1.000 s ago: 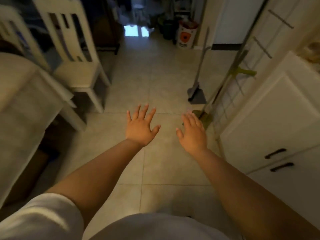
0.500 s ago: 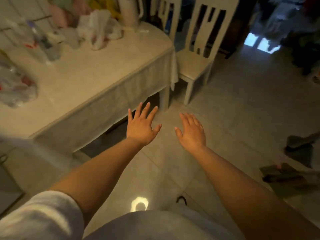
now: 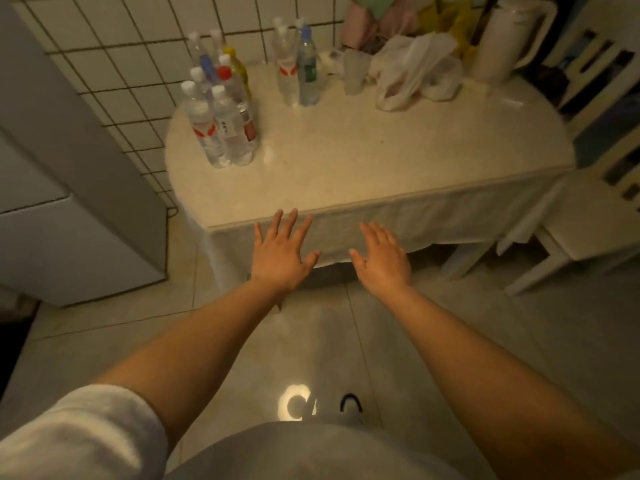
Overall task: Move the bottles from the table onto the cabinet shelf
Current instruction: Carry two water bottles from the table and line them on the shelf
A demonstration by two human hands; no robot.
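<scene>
While bottles (image 3: 221, 109) stand on table (image 3: 381, 168), left hand (image 3: 280, 254), right hand (image 3: 382, 259) hover, fingers spread, empty.

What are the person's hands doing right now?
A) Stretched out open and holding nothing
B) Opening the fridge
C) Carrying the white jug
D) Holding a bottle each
A: the left hand and the right hand are both spread flat in front of the table, holding nothing, while the bottles stand untouched at its far side.
</scene>
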